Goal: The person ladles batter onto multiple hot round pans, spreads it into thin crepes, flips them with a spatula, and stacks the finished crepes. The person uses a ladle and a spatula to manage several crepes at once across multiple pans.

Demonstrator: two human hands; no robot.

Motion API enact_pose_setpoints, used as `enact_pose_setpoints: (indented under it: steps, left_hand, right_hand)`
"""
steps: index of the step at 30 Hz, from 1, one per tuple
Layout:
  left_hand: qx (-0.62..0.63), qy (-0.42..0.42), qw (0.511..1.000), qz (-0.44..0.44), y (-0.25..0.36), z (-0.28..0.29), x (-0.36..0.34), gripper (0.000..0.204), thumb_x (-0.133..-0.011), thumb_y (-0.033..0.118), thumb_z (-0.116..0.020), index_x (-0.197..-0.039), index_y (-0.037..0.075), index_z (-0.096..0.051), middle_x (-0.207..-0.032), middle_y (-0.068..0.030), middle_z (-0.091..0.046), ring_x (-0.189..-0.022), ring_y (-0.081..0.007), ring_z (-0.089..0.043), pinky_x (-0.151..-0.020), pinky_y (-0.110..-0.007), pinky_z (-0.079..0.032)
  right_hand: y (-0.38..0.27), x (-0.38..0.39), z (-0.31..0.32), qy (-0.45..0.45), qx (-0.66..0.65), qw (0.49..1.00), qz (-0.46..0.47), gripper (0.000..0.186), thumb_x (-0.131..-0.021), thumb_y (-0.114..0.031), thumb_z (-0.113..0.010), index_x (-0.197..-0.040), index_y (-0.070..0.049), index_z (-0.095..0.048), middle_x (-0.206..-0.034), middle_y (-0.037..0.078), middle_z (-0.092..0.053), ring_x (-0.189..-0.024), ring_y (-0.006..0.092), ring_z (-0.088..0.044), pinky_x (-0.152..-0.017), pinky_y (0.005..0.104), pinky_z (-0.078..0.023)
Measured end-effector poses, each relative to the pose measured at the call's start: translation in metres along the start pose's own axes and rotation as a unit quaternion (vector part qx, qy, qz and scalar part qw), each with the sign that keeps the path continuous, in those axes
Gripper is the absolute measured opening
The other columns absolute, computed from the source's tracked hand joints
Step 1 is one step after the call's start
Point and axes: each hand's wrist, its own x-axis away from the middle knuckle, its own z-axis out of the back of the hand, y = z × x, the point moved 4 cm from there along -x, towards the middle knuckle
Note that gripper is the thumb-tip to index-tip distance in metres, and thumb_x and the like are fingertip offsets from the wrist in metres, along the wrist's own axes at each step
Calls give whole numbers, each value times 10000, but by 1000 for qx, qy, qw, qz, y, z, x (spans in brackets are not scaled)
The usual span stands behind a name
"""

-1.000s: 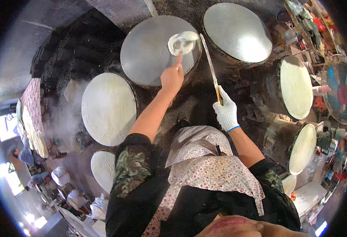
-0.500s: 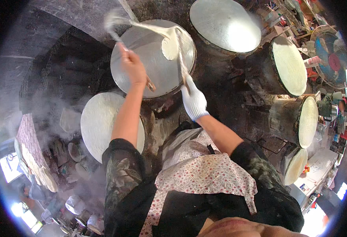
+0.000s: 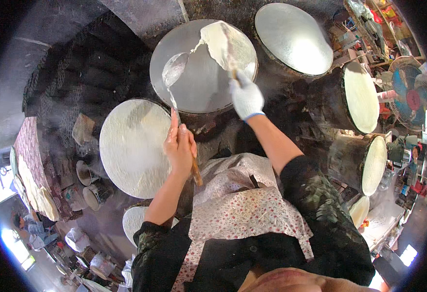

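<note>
In front of me is a round metal griddle (image 3: pixel 201 92), partly covered on its far right by pale, wet batter (image 3: pixel 217 43). My bare left hand (image 3: pixel 179 151) is closed around the wooden handle of a ladle. The ladle's batter-coated bowl (image 3: pixel 175 69) hangs over the griddle's left part. A white knit glove covers my right hand (image 3: pixel 248 99), which grips a spreader (image 3: pixel 231 57) by its handle. The spreader's far end lies in the batter; its shape is blurred by motion.
Close on the left stands a griddle with a pale sheet (image 3: pixel 133 146), and part of another lies below it. To the right are a bare shiny griddle (image 3: pixel 293 39) and several batter-covered ones on dark drums (image 3: pixel 337 151). A fan (image 3: pixel 410 85) stands far right.
My left hand has drawn the ladle back toward me, and the batter stream from it has ended. My right hand has pushed the batter into a wider patch. The view has shifted slightly.
</note>
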Motion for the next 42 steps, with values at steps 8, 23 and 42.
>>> enact_pose_setpoints:
  steps: [8,23,42]
  left_hand:
    - [20,13,999,35,10,9,41,543,-1137,96,-431,-1666,77,-313,-690,26,-479,-490,-42,-422,-457,-218,-382]
    - [11,79,995,59,19,23,65,587,-1099,51,-440,-1666,45,-289,-697,25,-499,-490,-41,-435,-455,-208,-399]
    - [31,110,993,2,20,3,91,587,-1107,16,-426,-1672,50,-270,-692,-8,-515,-477,-56,-448,-447,-223,-393]
  right_hand:
    - [-15,-11,-23,-48,137,989,15,463,-1028,-366,-532,-1441,-165,-594,-1180,275,-697,-1085,446,-695,-955,515,-540]
    - [-3,-45,-5,3,96,993,64,482,-1036,-385,-531,-1469,-179,-585,-1029,218,-760,-874,425,-746,-801,526,-591]
    - [-18,-71,-36,-123,274,933,200,450,-1031,-412,-506,-1438,-231,-571,-1018,217,-763,-947,441,-736,-868,557,-570]
